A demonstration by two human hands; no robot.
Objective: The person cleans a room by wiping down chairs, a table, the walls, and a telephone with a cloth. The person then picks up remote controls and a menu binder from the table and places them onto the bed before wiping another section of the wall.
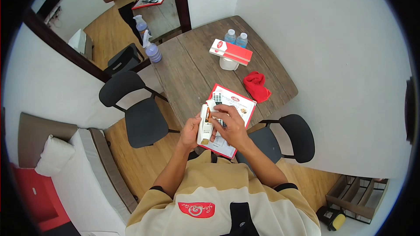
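Note:
My left hand [190,132] is closed around a white remote control [204,130], back side up. Its battery bay is uncovered, and an orange-brown battery [208,114] shows inside. Over the bay, my right hand [232,126] has its fingers curled, with fingertips at the bay's edge. A small white piece, apparently the battery cover [211,103], sticks out by those fingertips; they seem to pinch it. Below the hands lies a red-edged clipboard [249,112] with a printed sheet. On it rests another white remote [217,96], partly hidden by my right hand.
On the wooden table [188,67] are a red cloth [257,86], a red-and-white box [231,52] on a white container [228,64], two blue bottles [241,40] and a purple spray bottle [152,51]. Dark chairs [146,122] flank it; a bed [89,170] stands left, a mirror [113,17] behind.

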